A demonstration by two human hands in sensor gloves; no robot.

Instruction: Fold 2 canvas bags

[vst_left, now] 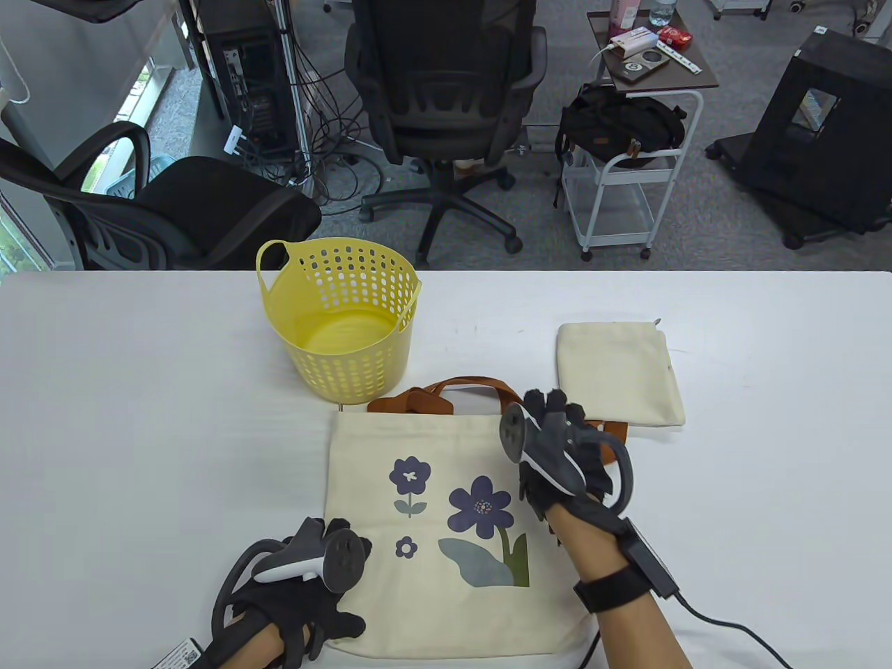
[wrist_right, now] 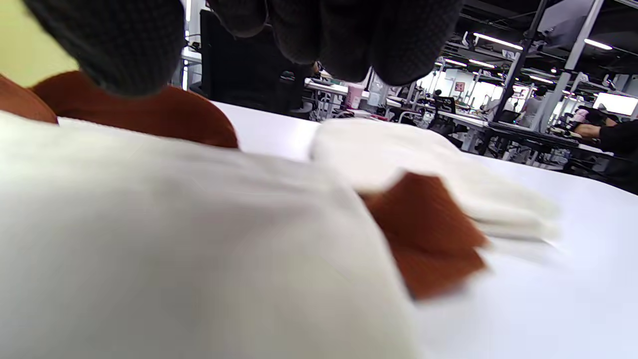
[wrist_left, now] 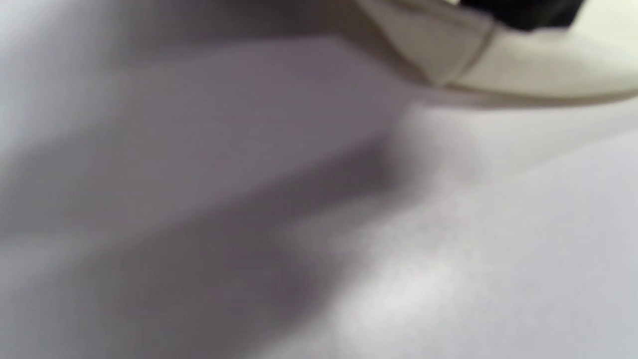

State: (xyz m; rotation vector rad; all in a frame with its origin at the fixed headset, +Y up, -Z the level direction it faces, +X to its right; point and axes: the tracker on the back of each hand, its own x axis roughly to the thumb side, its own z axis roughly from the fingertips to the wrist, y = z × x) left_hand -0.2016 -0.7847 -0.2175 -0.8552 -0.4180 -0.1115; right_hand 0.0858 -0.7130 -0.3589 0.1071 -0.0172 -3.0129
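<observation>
A cream canvas bag with purple flowers [vst_left: 432, 488] lies flat at the table's front centre, with its brown handles [vst_left: 460, 390] at its far edge. My left hand [vst_left: 327, 613] rests on its near left corner. In the left wrist view a dark bit of glove [wrist_left: 523, 15] sits on that blurred corner [wrist_left: 523, 65]; I cannot tell whether it grips. My right hand [vst_left: 557, 425] is over the bag's far right corner. In the right wrist view its fingers [wrist_right: 349, 40] hang just above the fabric [wrist_right: 174, 239] near a brown handle end [wrist_right: 423, 234], with nothing between them. A plain cream bag [vst_left: 617, 373] lies folded behind.
A yellow perforated basket [vst_left: 341, 327] stands just behind the flowered bag's left side and has nothing in it. The white table [vst_left: 139, 418] stretches wide on both sides. Office chairs and a cart stand beyond its far edge.
</observation>
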